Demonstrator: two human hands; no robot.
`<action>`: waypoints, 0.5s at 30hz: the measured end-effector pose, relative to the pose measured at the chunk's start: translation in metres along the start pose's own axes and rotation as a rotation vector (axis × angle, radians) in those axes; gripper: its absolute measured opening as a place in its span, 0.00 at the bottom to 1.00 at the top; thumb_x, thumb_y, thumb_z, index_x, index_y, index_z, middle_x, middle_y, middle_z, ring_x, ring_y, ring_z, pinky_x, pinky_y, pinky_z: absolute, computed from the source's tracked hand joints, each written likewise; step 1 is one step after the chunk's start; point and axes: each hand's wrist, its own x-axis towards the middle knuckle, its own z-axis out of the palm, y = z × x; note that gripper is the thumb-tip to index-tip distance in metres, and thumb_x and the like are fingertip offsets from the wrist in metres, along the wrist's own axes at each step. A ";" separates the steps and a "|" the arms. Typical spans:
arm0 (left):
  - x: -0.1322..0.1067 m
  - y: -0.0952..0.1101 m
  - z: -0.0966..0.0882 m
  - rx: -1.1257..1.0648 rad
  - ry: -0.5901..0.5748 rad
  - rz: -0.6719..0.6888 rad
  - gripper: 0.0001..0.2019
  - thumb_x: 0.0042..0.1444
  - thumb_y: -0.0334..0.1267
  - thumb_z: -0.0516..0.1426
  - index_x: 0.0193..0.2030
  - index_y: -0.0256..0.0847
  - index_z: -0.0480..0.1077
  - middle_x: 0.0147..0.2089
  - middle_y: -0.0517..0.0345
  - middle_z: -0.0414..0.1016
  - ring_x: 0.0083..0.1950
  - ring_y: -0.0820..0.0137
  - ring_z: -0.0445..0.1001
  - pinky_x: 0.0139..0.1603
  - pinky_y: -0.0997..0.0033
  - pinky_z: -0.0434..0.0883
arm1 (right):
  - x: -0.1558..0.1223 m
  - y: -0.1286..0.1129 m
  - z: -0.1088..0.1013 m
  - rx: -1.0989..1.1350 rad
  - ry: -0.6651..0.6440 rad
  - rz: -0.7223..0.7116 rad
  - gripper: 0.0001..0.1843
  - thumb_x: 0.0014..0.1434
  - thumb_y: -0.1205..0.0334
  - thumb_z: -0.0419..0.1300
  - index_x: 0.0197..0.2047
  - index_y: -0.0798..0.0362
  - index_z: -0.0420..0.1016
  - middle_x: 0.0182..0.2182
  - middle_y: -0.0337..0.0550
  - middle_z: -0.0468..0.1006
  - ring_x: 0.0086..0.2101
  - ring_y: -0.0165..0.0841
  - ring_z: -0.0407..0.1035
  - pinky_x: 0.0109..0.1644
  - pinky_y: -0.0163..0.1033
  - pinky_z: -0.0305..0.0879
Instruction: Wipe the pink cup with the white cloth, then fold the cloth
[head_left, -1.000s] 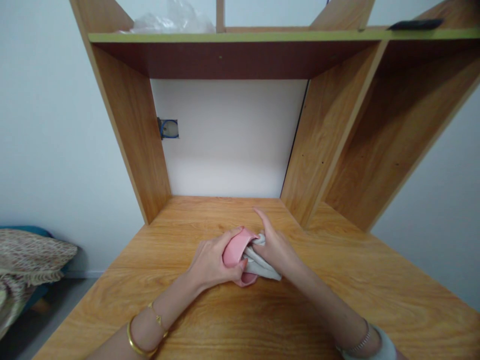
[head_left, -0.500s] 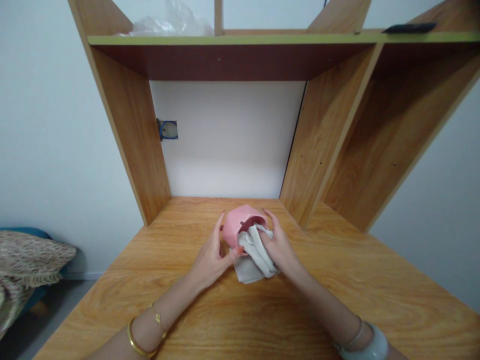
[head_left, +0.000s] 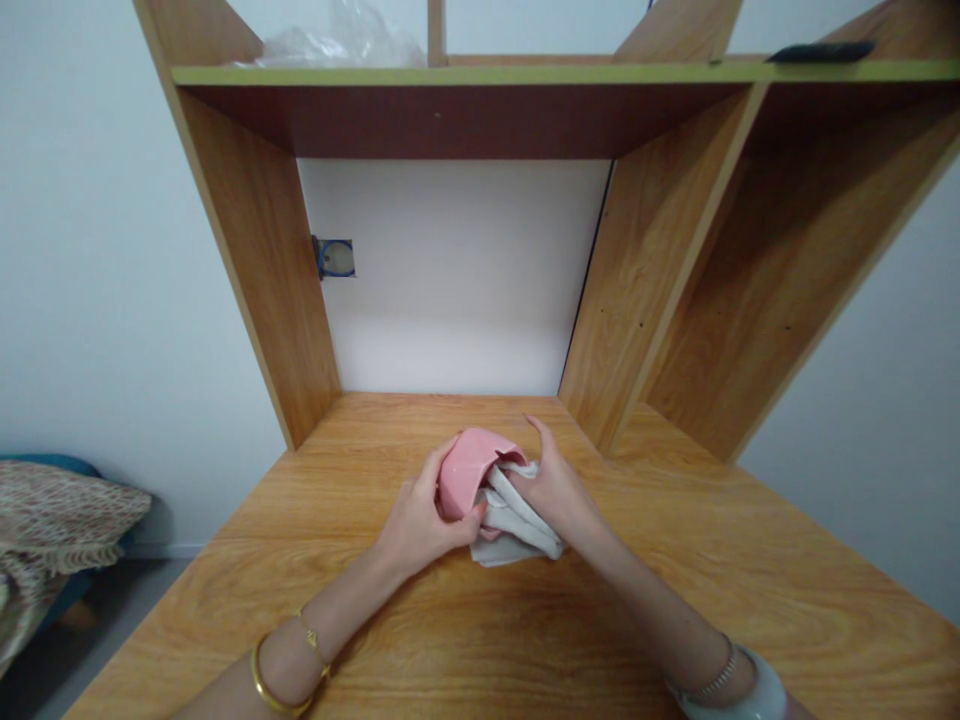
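My left hand [head_left: 420,520] grips a small pink cup [head_left: 466,472] by its side, tilted with its mouth toward the right, just above the wooden desk [head_left: 480,620]. My right hand [head_left: 551,485] presses a folded grey-white cloth [head_left: 517,525] into the cup's mouth, fingers curled round the cloth. Part of the cloth hangs out below the cup and touches the desk. Both hands meet at the middle of the desk.
A wooden hutch rises behind the desk, with side panels [head_left: 262,250] and a shelf [head_left: 465,75] overhead holding clear plastic wrap [head_left: 337,45] and a dark flat object [head_left: 821,50]. A wall socket hole [head_left: 334,258] shows at the back. A patterned cushion [head_left: 60,520] lies at far left.
The cup was lifted and turned upward half a second ago, and has now tilted back down toward the desk. My right hand keeps working the cloth inside it.
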 end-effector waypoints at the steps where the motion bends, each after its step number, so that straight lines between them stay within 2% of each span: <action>1: 0.000 0.000 0.000 0.011 -0.007 0.015 0.32 0.47 0.40 0.57 0.58 0.39 0.50 0.47 0.52 0.68 0.42 0.66 0.70 0.41 0.70 0.69 | -0.001 -0.002 -0.004 -0.098 0.014 -0.010 0.40 0.48 0.52 0.57 0.61 0.54 0.46 0.20 0.36 0.71 0.22 0.34 0.67 0.24 0.34 0.57; 5: 0.000 -0.002 -0.002 0.025 -0.050 -0.010 0.32 0.46 0.40 0.57 0.58 0.38 0.52 0.49 0.51 0.68 0.46 0.64 0.69 0.46 0.66 0.67 | -0.007 -0.009 -0.010 -0.362 0.077 -0.121 0.38 0.52 0.54 0.53 0.63 0.51 0.43 0.19 0.37 0.71 0.23 0.36 0.68 0.24 0.33 0.53; 9: 0.001 -0.006 -0.001 0.025 -0.104 -0.043 0.31 0.44 0.37 0.57 0.58 0.38 0.56 0.49 0.52 0.70 0.45 0.63 0.70 0.46 0.66 0.67 | -0.009 -0.010 -0.010 -0.429 0.107 -0.241 0.38 0.51 0.57 0.53 0.63 0.50 0.41 0.22 0.38 0.73 0.25 0.38 0.69 0.26 0.34 0.54; 12: 0.007 -0.014 0.003 -0.051 -0.019 -0.093 0.27 0.45 0.34 0.55 0.55 0.36 0.60 0.49 0.51 0.70 0.47 0.64 0.69 0.47 0.67 0.66 | -0.007 -0.008 -0.011 -0.361 0.103 -0.239 0.37 0.52 0.57 0.52 0.63 0.50 0.42 0.22 0.37 0.73 0.26 0.37 0.69 0.27 0.34 0.55; 15: 0.015 -0.027 0.004 -0.214 0.086 -0.216 0.21 0.46 0.34 0.54 0.50 0.35 0.64 0.44 0.52 0.73 0.41 0.66 0.72 0.39 0.71 0.69 | -0.002 -0.004 -0.014 -0.324 0.079 -0.141 0.35 0.53 0.54 0.52 0.62 0.50 0.45 0.22 0.38 0.72 0.26 0.38 0.69 0.27 0.35 0.56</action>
